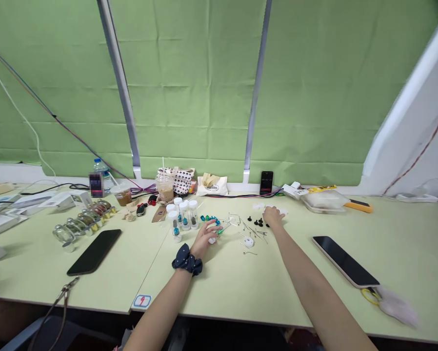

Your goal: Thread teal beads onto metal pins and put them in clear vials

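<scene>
My left hand point(206, 239), with a navy scrunchie point(187, 260) at the wrist, rests on the pale green table point(222, 292) with curled fingers. Beside its fingertips lie teal beads point(208, 219) and a green piece point(219, 232). A small white piece point(212, 240) sits under the hand. Several capped clear vials point(184, 214) stand just beyond it. My right hand point(273, 217) is curled on the table near small white pieces point(282, 211) and black parts point(258, 223). Thin metal pins point(250, 229) and a white round part point(248, 241) lie between my hands.
Two black-screened phones point(93, 251) point(345, 261) lie left and right of my arms. A row of glass jars point(83, 224) stands at the left. Drink cups point(165, 187), bags and a plastic-wrapped package point(325, 201) line the back, before a green blind point(193, 87).
</scene>
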`<state>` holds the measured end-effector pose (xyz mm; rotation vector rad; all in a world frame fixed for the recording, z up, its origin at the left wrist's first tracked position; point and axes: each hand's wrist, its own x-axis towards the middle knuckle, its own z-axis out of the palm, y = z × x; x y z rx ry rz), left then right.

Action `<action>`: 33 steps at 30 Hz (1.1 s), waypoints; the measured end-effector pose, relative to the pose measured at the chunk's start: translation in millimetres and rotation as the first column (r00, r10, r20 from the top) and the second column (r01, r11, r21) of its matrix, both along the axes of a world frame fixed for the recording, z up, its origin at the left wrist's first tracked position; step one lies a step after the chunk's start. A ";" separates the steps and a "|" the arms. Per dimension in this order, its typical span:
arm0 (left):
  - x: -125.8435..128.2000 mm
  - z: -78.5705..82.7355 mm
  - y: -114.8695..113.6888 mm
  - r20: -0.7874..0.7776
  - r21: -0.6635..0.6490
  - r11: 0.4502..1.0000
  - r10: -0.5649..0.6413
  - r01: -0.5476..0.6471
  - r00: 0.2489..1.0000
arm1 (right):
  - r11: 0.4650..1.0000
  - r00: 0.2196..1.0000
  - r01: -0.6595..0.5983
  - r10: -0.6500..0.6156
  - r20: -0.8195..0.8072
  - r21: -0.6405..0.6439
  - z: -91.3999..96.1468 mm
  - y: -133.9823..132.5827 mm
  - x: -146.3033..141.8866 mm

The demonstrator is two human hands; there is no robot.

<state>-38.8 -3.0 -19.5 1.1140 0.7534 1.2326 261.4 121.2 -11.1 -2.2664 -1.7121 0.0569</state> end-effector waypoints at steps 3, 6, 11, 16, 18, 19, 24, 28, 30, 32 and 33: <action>0.2 -0.9 1.3 -0.005 -0.005 1.000 0.000 0.000 1.000 | 0.992 0.992 -0.081 0.091 -0.092 0.101 8.6 -4.1 -6.6; 0.4 -2.5 2.7 -0.017 -0.004 1.000 0.003 -0.003 1.000 | 0.941 0.919 -0.260 0.309 -0.244 0.216 14.0 -18.9 -22.1; 0.0 -6.0 4.3 -0.040 -0.017 1.000 0.013 -0.014 0.999 | 0.660 0.255 -0.597 0.695 -0.672 0.456 21.5 -58.2 -57.7; -0.1 -4.3 1.7 -0.035 -0.008 1.000 -0.005 0.004 0.999 | 0.595 0.217 -0.660 0.735 -0.642 0.458 32.4 -77.5 -77.9; -0.3 -2.5 -0.3 -0.070 -0.011 1.000 -0.017 0.016 0.997 | 0.573 0.236 -0.681 0.761 -0.604 0.455 34.2 -79.9 -79.9; -0.4 -1.7 -1.1 -0.096 -0.015 1.000 -0.024 0.022 0.995 | 0.561 0.234 -0.691 0.770 -0.593 0.456 34.3 -80.8 -80.0; 0.8 -1.5 -1.1 -0.187 -0.020 0.999 -0.036 0.033 0.982 | 0.496 0.212 -0.743 0.811 -0.545 0.449 32.5 -87.3 -78.2; 3.9 -3.7 0.9 -0.194 -0.009 0.999 -0.037 0.036 0.980 | 0.462 0.202 -0.772 0.829 -0.521 0.436 32.8 -95.3 -79.6; 4.6 -5.0 1.2 -0.189 0.008 0.999 -0.040 0.042 0.981 | 0.451 0.189 -0.778 0.832 -0.521 0.437 33.8 -99.9 -81.7; 4.3 -6.5 1.3 -0.196 0.039 0.998 -0.046 0.055 0.980 | 0.451 0.189 -0.780 0.830 -0.525 0.433 35.1 -104.3 -84.0; 3.9 -7.1 1.2 -0.205 0.054 0.997 -0.050 0.063 0.978 | 0.456 0.197 -0.781 0.829 -0.524 0.428 35.8 -106.2 -85.2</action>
